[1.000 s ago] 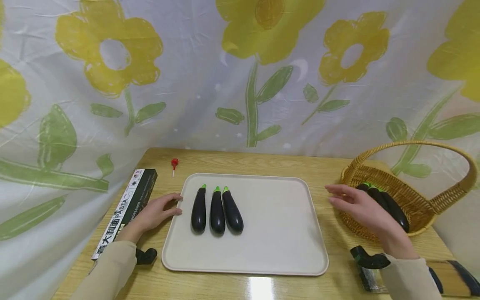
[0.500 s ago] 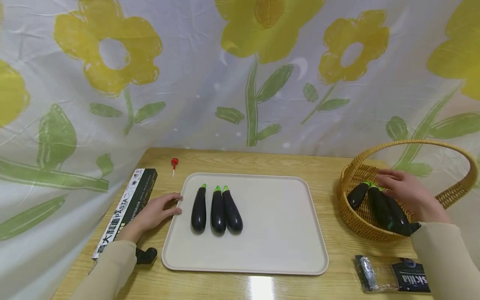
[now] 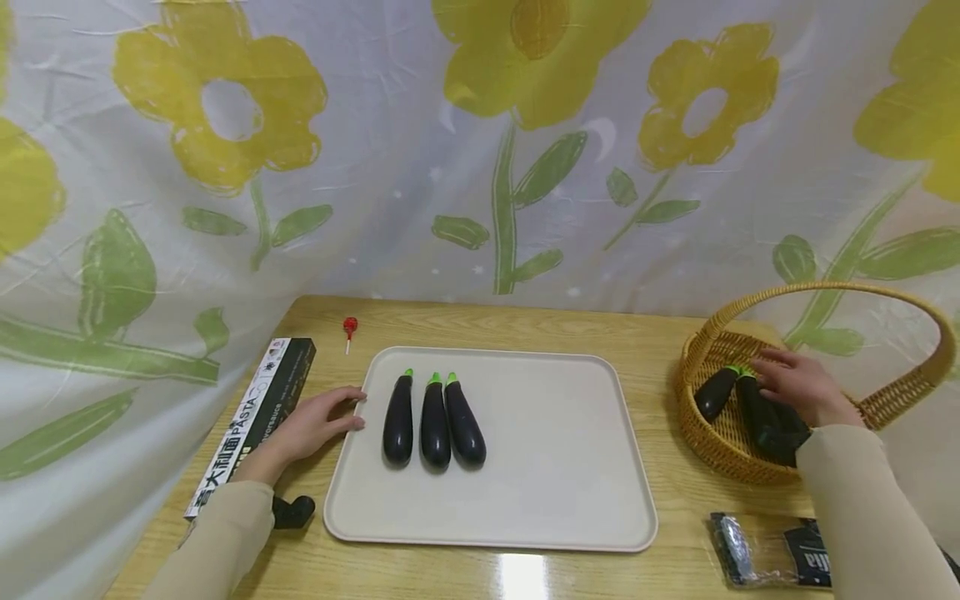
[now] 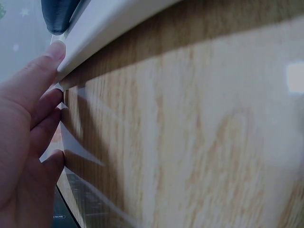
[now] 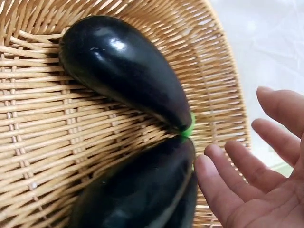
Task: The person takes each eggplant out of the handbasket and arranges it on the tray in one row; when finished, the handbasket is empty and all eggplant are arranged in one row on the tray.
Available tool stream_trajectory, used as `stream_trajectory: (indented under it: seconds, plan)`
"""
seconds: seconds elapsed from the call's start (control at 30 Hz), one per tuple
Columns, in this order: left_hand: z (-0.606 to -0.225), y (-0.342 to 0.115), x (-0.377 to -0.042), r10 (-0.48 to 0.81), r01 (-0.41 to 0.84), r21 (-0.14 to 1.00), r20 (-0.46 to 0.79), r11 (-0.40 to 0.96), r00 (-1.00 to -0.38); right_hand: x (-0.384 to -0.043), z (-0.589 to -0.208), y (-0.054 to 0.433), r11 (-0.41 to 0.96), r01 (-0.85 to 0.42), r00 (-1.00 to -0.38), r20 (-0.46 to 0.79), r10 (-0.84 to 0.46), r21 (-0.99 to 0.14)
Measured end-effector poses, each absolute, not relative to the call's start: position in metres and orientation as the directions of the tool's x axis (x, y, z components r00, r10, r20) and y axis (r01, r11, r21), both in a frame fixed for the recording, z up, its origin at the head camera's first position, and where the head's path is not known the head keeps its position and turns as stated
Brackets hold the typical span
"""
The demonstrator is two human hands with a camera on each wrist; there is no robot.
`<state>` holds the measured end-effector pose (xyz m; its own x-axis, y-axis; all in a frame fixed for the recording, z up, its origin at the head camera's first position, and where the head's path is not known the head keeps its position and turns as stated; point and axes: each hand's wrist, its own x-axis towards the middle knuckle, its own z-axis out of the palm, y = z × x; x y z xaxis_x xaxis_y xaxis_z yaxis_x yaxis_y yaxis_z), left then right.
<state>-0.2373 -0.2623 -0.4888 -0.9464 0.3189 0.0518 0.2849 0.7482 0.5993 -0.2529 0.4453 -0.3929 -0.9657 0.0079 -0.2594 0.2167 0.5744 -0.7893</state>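
My left hand (image 3: pixel 313 427) rests at the left edge of the beige tray (image 3: pixel 555 433). In the left wrist view its thumb touches the tray's rim (image 4: pixel 102 35), and its other fingertips reach down by the wood. Three dark eggplants (image 3: pixel 435 429) with green stems lie side by side on the tray's left half. On the right, my right hand (image 3: pixel 802 383) is inside the wicker basket (image 3: pixel 727 458), over more eggplants (image 3: pixel 716 393). The right wrist view has its fingers loosely spread, thumb close beside the neck of the lower eggplant (image 5: pixel 137 185); another eggplant (image 5: pixel 118 66) lies above.
A pasta box (image 3: pixel 251 425) lies left of the tray, under the left forearm's side. Behind it is a red lollipop (image 3: pixel 349 327). A clear-and-black packet (image 3: pixel 772 550) sits in front of the basket, partly behind the right sleeve. The basket's tall handle (image 3: pixel 825 287) arches overhead.
My right hand has moved right from the basket's left side into it, then settled lower over the eggplants. My left hand has stayed at the tray edge.
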Motion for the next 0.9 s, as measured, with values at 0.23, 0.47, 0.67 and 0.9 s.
stream_trajectory:
  seconds: [0.23,0.47,0.67,0.9]
  plan:
    - [-0.489,-0.262,-0.237,0.321,0.286,0.606,0.054,0.742,-0.946,-0.257,-0.4,0.443,0.51,0.257,-0.949,-0.315,-0.029,-0.821]
    - [-0.491,-0.263,-0.238,0.317,0.286,0.608,0.058,0.741,-0.947,-0.259,-0.398,0.435,0.525,0.249,-0.937,-0.339,-0.081,-0.814]
    - [-0.49,-0.263,-0.237,0.316,0.287,0.608,0.063,0.74,-0.947,-0.261,-0.4,0.427,0.515,0.255,-0.917,-0.374,-0.14,-0.818]
    - [-0.488,-0.262,-0.236,0.318,0.29,0.608,0.065,0.739,-0.946,-0.264,-0.402,0.423,0.486,0.247,-0.913,-0.37,-0.173,-0.838]
